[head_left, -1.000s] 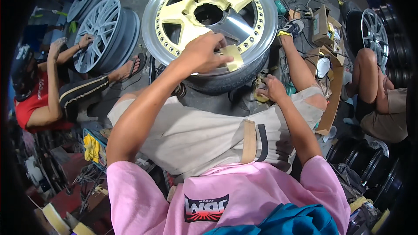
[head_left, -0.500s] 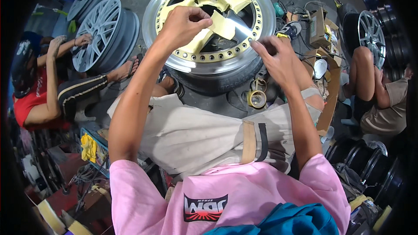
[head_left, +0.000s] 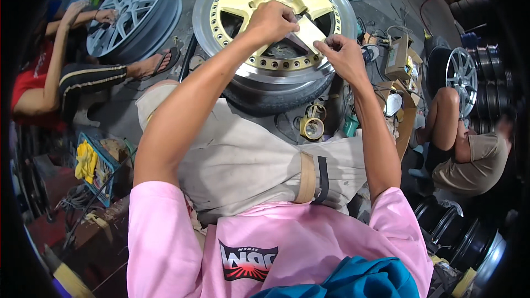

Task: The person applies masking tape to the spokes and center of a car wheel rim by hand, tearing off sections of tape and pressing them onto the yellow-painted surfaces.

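Note:
A car wheel rim (head_left: 218, 58) with a polished silver lip lies in front of me on a dark tyre (head_left: 276, 96). Its star-shaped spokes (head_left: 243, 3) are covered in pale yellow masking tape, and small holes run around its ring. Above the near right part of the rim, a wide piece of masking tape (head_left: 310, 32) spans between my two hands. My left hand (head_left: 271, 22) is closed in a pinch at its left edge. Thumb and fingers of my right hand (head_left: 343, 56) pinch its right corner.
Tape rolls (head_left: 312, 127) lie on the floor near my right knee. Cardboard boxes (head_left: 400, 63) and cables are to the right. A person in red works on a grey wheel (head_left: 130, 14) at left; another sits by a wheel (head_left: 462, 77) at right. A blue basket (head_left: 105, 174) stands lower left.
My right hand has closed from a loose, open pose onto the corner of the masking tape. My left hand still holds the other edge. The whole view has shifted a little.

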Tool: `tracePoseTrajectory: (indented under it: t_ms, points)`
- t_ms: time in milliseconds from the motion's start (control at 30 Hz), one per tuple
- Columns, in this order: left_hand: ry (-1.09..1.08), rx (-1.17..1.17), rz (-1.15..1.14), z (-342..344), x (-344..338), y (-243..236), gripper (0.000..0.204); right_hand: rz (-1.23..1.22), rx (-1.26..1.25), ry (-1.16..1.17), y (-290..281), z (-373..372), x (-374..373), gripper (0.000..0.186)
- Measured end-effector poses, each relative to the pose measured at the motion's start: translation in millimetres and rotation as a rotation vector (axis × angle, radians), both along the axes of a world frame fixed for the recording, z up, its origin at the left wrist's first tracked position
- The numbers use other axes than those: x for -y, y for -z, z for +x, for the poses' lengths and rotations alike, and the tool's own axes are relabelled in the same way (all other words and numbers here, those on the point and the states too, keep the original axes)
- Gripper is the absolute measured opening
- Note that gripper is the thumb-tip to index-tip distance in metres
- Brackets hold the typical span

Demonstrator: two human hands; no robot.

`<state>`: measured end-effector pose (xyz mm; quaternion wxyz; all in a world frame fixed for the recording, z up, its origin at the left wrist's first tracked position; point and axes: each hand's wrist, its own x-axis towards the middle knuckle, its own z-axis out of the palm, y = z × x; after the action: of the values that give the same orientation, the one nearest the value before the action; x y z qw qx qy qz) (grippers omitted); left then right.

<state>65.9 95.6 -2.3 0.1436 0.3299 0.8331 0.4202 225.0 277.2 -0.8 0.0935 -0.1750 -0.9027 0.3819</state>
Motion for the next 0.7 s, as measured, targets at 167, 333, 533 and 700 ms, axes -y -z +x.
tracePoseTrajectory:
  t_ms: [167, 333, 533, 700]
  points:
    - [-0.061, -0.071, -0.086, 12.9, 3.7, 21.4, 0.019, 0.206, 0.211, -0.064, 6.6, -16.9, -0.1, 0.040]
    - [-0.080, -0.114, -0.067, 14.0, 3.1, 29.5, 0.018, 0.238, 0.232, -0.092, 14.6, -31.1, -1.9, 0.041]
    - [-0.045, -0.222, -0.114, 16.7, 1.4, 34.7, 0.020, 0.335, 0.248, -0.097, 18.0, -35.9, -0.9, 0.041]
    - [-0.045, -0.272, -0.109, 17.1, 1.2, 41.1, 0.017, 0.402, 0.226, -0.131, 17.0, -36.7, 1.4, 0.040]
